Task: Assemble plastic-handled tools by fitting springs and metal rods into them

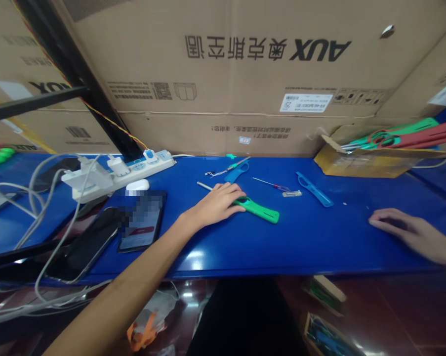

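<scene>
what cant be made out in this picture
All in the head view:
- Green lighter: middle covered by the left hand.
- Lit phone: pixelation covers part of its screen.
- Right hand: arm behind it cut off by the right edge.
- White label on the central carton: fine print too small.

Two hands [223,203], one held lighter [262,211], seemingly one screwdriver [282,188]

Big carton [241,74], print upside down: "AUX 奥克斯空调" in lg. black type; smaller line lower down incl. "谢谢您!", rest blurry; white label [306,103] on same carton, txt too sm. to read; QR code [162,91] w/ illegible txt alongside; carton at far L [60,111]: "AUX" again, also inverted, barcode [78,132] below; blue-white sticker [244,140] unreadable.
</scene>
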A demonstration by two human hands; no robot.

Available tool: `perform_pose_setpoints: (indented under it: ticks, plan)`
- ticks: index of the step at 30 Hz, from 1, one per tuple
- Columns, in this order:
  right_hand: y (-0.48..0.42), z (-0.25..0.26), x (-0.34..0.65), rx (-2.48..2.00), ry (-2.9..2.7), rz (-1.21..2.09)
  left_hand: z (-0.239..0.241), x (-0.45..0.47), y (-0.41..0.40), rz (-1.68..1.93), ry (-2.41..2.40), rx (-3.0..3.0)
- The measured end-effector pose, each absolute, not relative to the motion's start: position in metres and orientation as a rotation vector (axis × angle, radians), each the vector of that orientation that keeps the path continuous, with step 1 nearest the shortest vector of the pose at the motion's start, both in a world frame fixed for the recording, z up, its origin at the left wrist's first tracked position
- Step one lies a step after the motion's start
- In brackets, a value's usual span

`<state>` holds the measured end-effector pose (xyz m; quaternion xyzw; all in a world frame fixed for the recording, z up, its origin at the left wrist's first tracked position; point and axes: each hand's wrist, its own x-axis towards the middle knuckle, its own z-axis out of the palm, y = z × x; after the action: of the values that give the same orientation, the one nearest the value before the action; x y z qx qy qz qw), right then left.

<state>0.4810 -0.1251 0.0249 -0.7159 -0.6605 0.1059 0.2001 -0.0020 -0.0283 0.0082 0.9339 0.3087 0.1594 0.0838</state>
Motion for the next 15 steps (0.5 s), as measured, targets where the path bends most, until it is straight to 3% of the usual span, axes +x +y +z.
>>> perform_pose_setpoints:
  ticks: [4,9,15]
  plan:
    - [-0.12,0.027,0.425,-1.803,-1.725,0.586,0.009,-0.005,-0.026,0.448,0.995,2.78]
    - [-0.079,0.032,0.331,-1.362,-1.987,0.996,0.009,-0.014,-0.021,0.436,1.083,2.78]
    - [-0.006,0.042,0.273,-1.144,-2.279,0.902,0.005,-0.013,-0.02,0.463,1.322,2.75]
